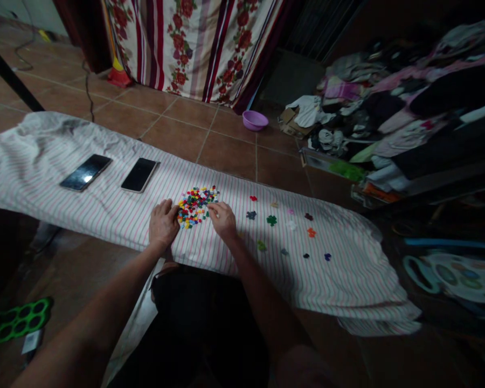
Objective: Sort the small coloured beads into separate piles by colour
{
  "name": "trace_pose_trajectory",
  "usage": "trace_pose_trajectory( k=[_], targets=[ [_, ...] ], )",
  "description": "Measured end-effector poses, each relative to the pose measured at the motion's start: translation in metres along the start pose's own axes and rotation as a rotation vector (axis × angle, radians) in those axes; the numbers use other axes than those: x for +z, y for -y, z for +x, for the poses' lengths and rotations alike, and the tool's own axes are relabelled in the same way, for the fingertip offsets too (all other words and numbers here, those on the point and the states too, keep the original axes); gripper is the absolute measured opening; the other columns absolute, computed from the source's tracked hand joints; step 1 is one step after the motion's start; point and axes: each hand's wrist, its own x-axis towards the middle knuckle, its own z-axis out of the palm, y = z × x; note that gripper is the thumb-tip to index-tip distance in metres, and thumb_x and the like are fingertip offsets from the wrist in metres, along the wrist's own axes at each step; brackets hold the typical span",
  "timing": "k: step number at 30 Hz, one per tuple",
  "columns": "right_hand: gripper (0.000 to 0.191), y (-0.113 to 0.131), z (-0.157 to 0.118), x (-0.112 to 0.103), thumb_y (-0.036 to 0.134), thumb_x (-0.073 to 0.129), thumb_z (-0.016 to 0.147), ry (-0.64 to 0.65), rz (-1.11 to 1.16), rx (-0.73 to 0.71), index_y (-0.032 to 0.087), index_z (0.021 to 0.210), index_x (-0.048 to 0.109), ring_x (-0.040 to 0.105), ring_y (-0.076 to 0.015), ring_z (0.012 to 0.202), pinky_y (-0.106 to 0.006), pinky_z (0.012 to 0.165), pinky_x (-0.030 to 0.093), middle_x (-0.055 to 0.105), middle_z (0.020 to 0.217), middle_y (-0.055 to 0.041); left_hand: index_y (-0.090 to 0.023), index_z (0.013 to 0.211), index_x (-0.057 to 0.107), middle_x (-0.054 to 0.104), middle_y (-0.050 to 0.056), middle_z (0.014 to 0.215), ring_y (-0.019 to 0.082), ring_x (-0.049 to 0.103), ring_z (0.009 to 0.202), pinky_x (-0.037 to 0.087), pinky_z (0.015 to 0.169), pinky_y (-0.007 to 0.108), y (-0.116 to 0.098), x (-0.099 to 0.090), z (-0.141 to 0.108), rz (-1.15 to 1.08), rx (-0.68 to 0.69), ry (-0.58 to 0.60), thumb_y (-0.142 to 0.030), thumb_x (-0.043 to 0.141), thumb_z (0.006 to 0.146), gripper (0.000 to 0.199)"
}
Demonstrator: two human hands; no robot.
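A heap of tiny multicoloured pieces [196, 203] lies on the striped cloth [226, 258]. At its left edge rests my left hand [163, 222], its fingers loosely bent and apart against the cloth, holding nothing visible. My right hand [223, 220] is at the heap's right edge, thumb and forefinger pinched together; what sits between them is too small to make out. Farther right are small single-colour clusters, among them a red cluster [253, 199], a dark grey cluster [251, 215], a green cluster [271, 220], an orange cluster [311, 233] and a lime cluster [261, 246].
Two phones, a left phone [86, 172] and a right phone [139, 175], lie on the cloth left of the heap. A purple basin [255, 120] stands on the tiled floor beyond. Piled clothes [388, 102] fill the right side, near a floral curtain [186, 48].
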Motion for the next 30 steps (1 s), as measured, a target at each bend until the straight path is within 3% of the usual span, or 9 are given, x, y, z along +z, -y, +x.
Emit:
trace_pose_trajectory(
  k=[6,11,19,30],
  targets=[
    [0.022,0.046,0.012,0.024,0.023,0.060,0.094,0.185,0.013,-0.063,0.025,0.110,0.075,0.058,-0.0210,0.106,-0.034,0.097,0.045,0.067,0.106,-0.0062,-0.021,0.120,0.069,0.060,0.014,0.139,0.029,0.051,0.133,0.037,0.112,0.050,-0.001,-0.003,0.000,0.010,0.045,0.031,-0.022,0.046,0.091,0.037],
    [0.019,0.062,0.019,0.032,0.022,0.064,0.091,0.258,-0.055,-0.047,0.026,0.107,0.075,0.055,-0.0232,0.106,-0.036,0.096,0.045,0.066,0.105,-0.0066,-0.023,0.118,0.070,0.061,0.012,0.138,0.030,0.050,0.133,0.036,0.113,0.052,-0.002,-0.003,0.000,-0.015,0.032,0.047,-0.023,0.047,0.090,0.036],
    [0.016,0.057,0.018,0.039,0.022,0.062,0.092,0.226,-0.036,-0.039,0.026,0.101,0.075,0.057,-0.0215,0.103,-0.034,0.096,0.046,0.068,0.102,-0.0052,-0.022,0.118,0.068,0.063,0.011,0.134,0.029,0.051,0.132,0.035,0.113,0.050,-0.003,-0.002,0.000,-0.035,0.017,0.027,-0.021,0.045,0.089,0.037],
    [0.027,0.038,0.010,0.033,0.021,0.053,0.092,0.119,0.312,0.144,0.029,0.104,0.075,0.067,-0.0170,0.092,-0.029,0.090,0.051,0.074,0.100,0.0008,-0.016,0.117,0.065,0.064,0.016,0.132,0.029,0.051,0.132,0.034,0.114,0.050,-0.004,-0.002,0.001,-0.054,-0.002,0.023,-0.020,0.043,0.089,0.036]
  ],
)
